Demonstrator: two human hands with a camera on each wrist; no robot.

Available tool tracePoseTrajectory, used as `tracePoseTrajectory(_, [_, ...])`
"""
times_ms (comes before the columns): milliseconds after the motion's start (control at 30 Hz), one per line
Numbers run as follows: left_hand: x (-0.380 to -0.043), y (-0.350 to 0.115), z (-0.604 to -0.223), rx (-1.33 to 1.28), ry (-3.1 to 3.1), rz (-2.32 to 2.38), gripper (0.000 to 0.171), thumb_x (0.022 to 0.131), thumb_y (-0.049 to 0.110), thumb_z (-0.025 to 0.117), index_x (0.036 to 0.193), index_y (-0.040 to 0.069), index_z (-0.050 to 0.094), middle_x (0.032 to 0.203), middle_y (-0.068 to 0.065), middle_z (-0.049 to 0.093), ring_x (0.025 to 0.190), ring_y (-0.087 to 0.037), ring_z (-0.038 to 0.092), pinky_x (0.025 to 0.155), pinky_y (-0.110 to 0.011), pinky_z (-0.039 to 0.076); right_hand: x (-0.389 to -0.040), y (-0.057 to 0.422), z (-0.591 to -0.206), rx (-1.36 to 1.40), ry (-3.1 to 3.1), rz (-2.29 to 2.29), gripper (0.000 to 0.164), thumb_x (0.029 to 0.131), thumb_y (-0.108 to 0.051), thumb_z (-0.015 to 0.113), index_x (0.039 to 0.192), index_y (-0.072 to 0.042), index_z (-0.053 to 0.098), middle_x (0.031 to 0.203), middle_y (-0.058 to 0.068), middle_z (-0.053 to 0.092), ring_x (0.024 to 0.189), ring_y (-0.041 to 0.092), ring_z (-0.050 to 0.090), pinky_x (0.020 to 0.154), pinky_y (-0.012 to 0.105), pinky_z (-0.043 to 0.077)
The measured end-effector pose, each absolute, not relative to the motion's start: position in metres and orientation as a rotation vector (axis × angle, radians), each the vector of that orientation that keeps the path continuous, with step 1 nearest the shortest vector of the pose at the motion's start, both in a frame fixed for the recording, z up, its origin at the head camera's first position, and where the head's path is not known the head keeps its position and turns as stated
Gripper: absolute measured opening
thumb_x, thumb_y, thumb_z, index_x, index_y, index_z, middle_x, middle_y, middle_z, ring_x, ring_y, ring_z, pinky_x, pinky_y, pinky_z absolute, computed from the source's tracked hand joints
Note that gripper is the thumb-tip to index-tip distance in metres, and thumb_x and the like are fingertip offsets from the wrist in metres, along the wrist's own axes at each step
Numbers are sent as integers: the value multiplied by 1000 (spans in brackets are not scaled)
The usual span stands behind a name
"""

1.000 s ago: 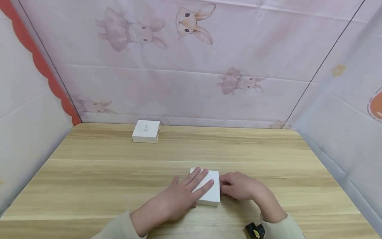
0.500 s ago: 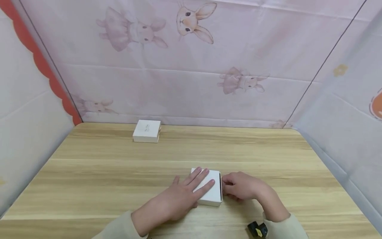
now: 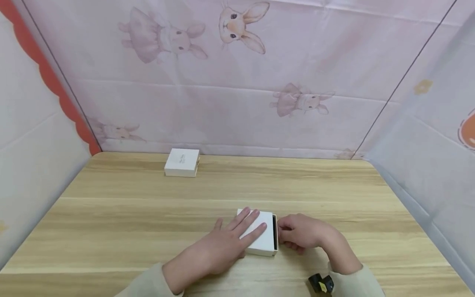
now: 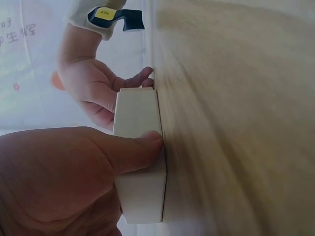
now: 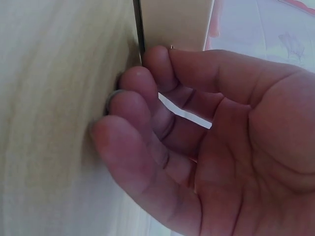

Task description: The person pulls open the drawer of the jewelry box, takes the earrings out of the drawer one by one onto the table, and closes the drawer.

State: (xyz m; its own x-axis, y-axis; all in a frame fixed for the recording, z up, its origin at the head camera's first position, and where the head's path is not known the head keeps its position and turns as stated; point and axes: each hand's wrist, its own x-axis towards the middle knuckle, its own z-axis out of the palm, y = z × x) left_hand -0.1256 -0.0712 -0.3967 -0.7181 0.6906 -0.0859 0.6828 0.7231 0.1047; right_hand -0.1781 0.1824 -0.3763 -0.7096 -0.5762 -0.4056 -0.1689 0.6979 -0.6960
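A white drawer box (image 3: 264, 243) lies on the table under my left hand (image 3: 222, 245). Three of that hand's fingers spread straight over its top. In the left wrist view my left thumb (image 4: 140, 147) presses along the box's near side, holding it. The inner drawer (image 3: 276, 235) sticks out a little at the right, baring a narrow dark gap. My right hand (image 3: 302, 232) is at the drawer's front with thumb and index finger pinched together. Its fingertips hide most of what they pinch. In the right wrist view the other fingers curl near the tabletop.
A second white box (image 3: 182, 161), with small lettering on its lid, stands at the back left of the wooden table (image 3: 326, 181). A black wrist camera (image 3: 320, 284) sits by the right sleeve. A curtain (image 3: 222, 107) printed with rabbits hangs behind the table.
My right hand has moved slightly right, and the drawer has come out a little from the box sleeve. The left hand has stayed in place on top.
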Motion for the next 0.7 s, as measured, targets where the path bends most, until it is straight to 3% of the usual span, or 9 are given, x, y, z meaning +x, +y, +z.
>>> tracePoseTrajectory(700, [-124,-71,-393,1111,2779,112,73,104,28,52,161,33,8,169,-2,-5,155,-22,-1,102,-69,40,-179,187,-376,-538,2266,-832,20,98,-13,54,82,-9,64,69,4,59,57,16,54,49,31,51])
